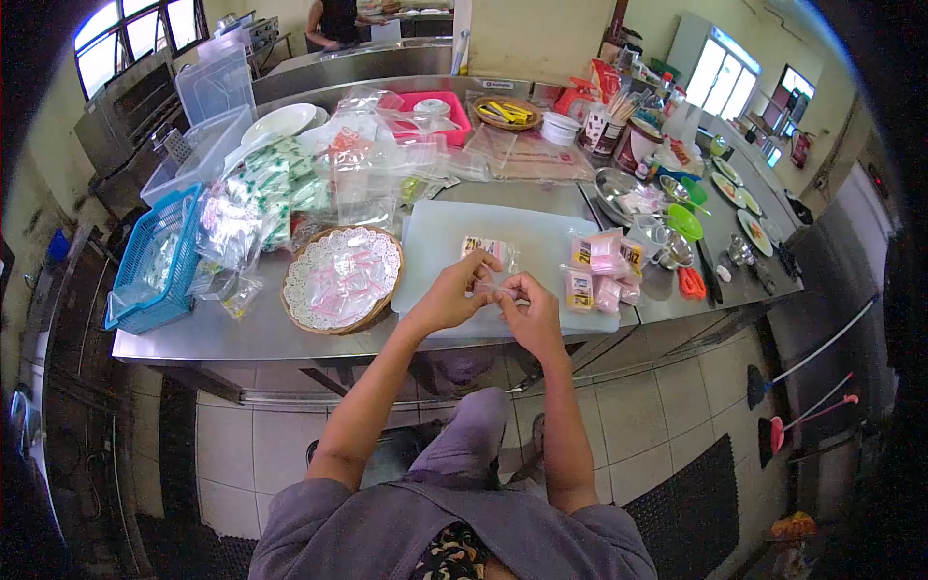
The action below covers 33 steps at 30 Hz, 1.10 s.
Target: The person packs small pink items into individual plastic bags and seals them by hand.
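My left hand (450, 298) and my right hand (532, 311) meet over the near half of a white cutting board (435, 227). Both are closed, fingertips pinching a small clear plastic bag (493, 290) with a pinkish strip; its contents are too small to make out. Just beyond my fingers lies a small packet with dark lettering (486, 248). Several packs of pink-edged zip bags (604, 261) with yellow-and-black labels rest on the board's right end. Left of the board, a doily-lined wicker basket (302, 275) contains several small clear bags with pink strips.
A blue plastic basket (155, 290) stands at the counter's left end, beside a heap of clear and green-patterned plastic bags (275, 193). Farther back sit a pink tray (464, 121) and condiments. Bowls, red-handled scissors (691, 283) and a knife (710, 271) lie to the right.
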Each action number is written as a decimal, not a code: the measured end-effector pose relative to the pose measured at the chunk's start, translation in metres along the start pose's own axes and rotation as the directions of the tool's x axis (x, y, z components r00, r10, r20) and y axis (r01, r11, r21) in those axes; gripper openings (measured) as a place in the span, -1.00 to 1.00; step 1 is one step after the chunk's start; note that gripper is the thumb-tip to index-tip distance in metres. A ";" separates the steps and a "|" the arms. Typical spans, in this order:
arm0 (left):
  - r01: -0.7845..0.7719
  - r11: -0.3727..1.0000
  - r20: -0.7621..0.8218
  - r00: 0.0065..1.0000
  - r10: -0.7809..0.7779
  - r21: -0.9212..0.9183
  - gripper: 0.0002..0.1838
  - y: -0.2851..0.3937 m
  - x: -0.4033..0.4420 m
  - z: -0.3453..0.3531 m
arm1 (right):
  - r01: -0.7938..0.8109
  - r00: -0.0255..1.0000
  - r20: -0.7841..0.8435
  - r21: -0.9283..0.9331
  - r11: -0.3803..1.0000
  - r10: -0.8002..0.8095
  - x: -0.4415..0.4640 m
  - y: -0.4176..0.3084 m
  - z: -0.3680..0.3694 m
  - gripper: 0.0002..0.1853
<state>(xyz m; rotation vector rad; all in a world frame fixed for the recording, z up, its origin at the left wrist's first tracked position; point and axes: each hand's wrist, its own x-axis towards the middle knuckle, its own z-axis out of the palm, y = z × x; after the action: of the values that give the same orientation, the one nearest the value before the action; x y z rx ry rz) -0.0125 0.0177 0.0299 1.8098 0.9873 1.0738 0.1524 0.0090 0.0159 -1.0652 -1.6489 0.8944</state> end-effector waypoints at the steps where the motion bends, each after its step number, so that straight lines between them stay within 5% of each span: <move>1: -0.014 0.999 0.037 0.999 0.013 0.039 -0.56 -0.002 0.003 -0.003 | 0.000 1.000 -0.025 -0.020 1.000 0.000 0.000 0.001 -0.001 -0.93; 8: -0.215 0.848 0.015 0.971 0.238 0.485 -0.40 -0.004 0.033 -0.016 | -0.036 0.985 -0.173 -0.092 0.995 0.020 -0.002 0.006 -0.015 -0.89; 17: -0.141 0.685 0.151 0.987 0.046 0.715 -0.19 -0.027 0.068 -0.007 | -0.070 0.976 -0.217 -0.210 0.975 0.023 -0.009 -0.002 -0.019 -0.86; 23: -0.091 0.777 0.150 0.989 -0.005 0.622 -0.24 -0.027 0.073 0.005 | -0.092 0.972 -0.229 -0.180 0.979 0.049 -0.012 -0.007 -0.021 -0.87; 33: -0.201 0.879 0.026 0.977 0.211 0.432 -0.29 -0.011 0.038 0.006 | -0.075 0.893 -0.444 -0.001 0.997 0.067 0.000 -0.002 -0.021 -0.88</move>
<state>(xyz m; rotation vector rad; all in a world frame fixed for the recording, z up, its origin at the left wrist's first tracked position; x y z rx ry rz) 0.0036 0.0541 0.0292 2.3132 1.1321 1.0598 0.1721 0.0103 0.0239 -1.2438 -1.2426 0.6212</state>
